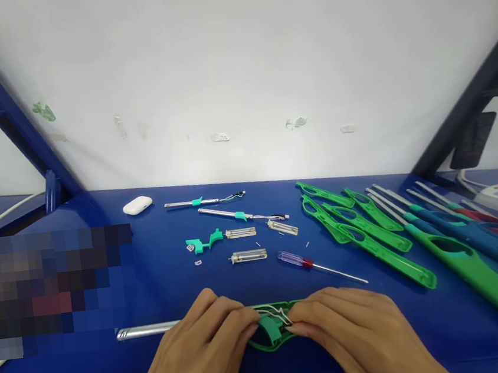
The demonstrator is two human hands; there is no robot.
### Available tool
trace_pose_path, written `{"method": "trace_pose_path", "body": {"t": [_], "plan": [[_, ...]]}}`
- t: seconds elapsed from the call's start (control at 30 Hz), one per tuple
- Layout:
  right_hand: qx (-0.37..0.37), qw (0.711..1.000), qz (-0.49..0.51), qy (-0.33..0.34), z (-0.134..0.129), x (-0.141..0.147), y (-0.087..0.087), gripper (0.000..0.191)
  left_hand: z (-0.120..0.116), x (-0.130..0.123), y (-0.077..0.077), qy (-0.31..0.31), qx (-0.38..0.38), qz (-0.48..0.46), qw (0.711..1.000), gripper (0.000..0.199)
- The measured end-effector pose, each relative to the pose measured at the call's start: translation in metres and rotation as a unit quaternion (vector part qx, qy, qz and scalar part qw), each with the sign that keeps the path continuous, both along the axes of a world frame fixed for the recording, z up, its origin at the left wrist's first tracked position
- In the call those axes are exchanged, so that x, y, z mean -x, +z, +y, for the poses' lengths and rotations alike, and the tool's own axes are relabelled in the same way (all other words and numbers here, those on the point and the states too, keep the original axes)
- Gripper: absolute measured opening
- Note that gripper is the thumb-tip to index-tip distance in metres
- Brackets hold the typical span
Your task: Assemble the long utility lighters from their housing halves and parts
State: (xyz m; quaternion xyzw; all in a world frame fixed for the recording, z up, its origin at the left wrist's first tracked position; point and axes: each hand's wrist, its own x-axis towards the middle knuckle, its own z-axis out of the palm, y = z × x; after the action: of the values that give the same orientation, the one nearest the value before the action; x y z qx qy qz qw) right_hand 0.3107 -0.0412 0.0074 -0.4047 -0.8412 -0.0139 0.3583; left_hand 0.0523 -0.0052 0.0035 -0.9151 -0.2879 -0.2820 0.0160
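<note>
An opened green lighter shell [283, 305] lies at the table's front, with a teal trigger [270, 329] and white wires [274, 311] inside it. A metal lighter tube [146, 330] sticks out to the left. My left hand [203, 345] is closed around the tube end of the shell, its fingertips beside the trigger. My right hand [357, 329] pinches at the wires and the other end of the shell; its fingers hide most of that part. Beyond the hands lies a screwdriver [301, 260] with a clear purple and red handle.
Clear fuel tanks [248, 256], a teal trigger piece [199, 245] and wired metal tubes [223, 213] lie behind. Green shell halves [385, 255] sit at right, beside whole lighters [471, 267]. A white earbud case [137, 205] is back left. A wall [238, 81] closes the back.
</note>
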Motion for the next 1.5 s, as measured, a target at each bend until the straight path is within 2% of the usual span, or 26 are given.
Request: {"method": "trace_pose_path", "body": {"t": [0.2,0.43,0.53,0.67,0.8,1.13,1.33,1.5], "plan": [[0.014,1.0,0.008,0.014,0.001,-0.002,0.002,0.032,0.0,0.003,-0.009,-0.006,0.015,-0.008,1.0,0.034],[0.004,0.999,0.027,0.03,-0.001,-0.001,0.005,0.023,0.0,0.003,-0.012,-0.002,0.011,-0.01,1.0,0.031],[0.009,0.999,0.009,0.051,-0.002,-0.003,0.007,0.03,-0.001,0.001,-0.013,0.01,0.002,-0.004,1.0,0.032],[0.015,0.997,0.002,0.069,-0.004,-0.005,0.009,0.05,-0.002,0.003,-0.015,0.011,-0.012,0.001,1.0,0.033],[0.011,0.996,0.001,0.083,-0.003,-0.003,0.01,0.041,-0.003,0.003,-0.019,0.017,-0.021,-0.007,1.0,0.037],[-0.042,0.998,0.024,0.047,-0.006,-0.001,0.023,0.043,-0.005,-0.003,-0.017,0.029,-0.062,-0.027,0.997,0.027],[-0.023,1.0,-0.001,0.003,-0.006,-0.004,0.017,0.045,-0.003,-0.004,-0.013,0.011,-0.037,-0.02,0.999,0.036],[-0.01,1.0,-0.02,0.013,-0.006,0.0,0.013,0.041,-0.004,-0.001,-0.011,0.014,-0.027,0.011,0.999,0.043]]}}
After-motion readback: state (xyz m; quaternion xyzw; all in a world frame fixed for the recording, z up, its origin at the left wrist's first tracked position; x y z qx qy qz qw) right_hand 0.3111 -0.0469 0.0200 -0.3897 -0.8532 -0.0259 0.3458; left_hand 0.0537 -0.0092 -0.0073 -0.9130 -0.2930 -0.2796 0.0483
